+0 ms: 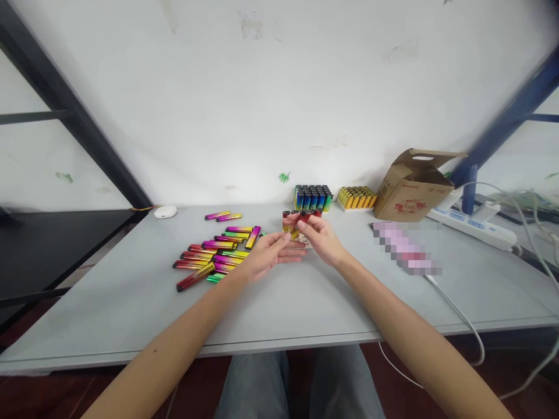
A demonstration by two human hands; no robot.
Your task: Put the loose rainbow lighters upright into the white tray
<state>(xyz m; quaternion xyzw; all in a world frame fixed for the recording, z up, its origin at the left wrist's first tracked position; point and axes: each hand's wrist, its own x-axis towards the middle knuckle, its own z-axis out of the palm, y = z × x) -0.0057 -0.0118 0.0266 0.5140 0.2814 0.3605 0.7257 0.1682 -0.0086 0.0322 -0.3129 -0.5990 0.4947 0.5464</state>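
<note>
My right hand (321,237) is closed on a small red and yellow lighter (301,224), held by the fingertips over the middle of the grey table (131,308). My left hand (268,254) lies palm up just beside it, fingers stretched toward the lighter, thumb near its lower end. Behind the hands stands a short row of red lighters (289,217). A pile of several long shiny rainbow-coloured sticks (213,253) lies to the left of my left hand.
At the back stand a tray of blue lighters (312,198), a tray of yellow lighters (356,198) and an open cardboard box (413,186). A white power strip (474,227) with cables lies at the right. A small white case (165,212) sits at the back left.
</note>
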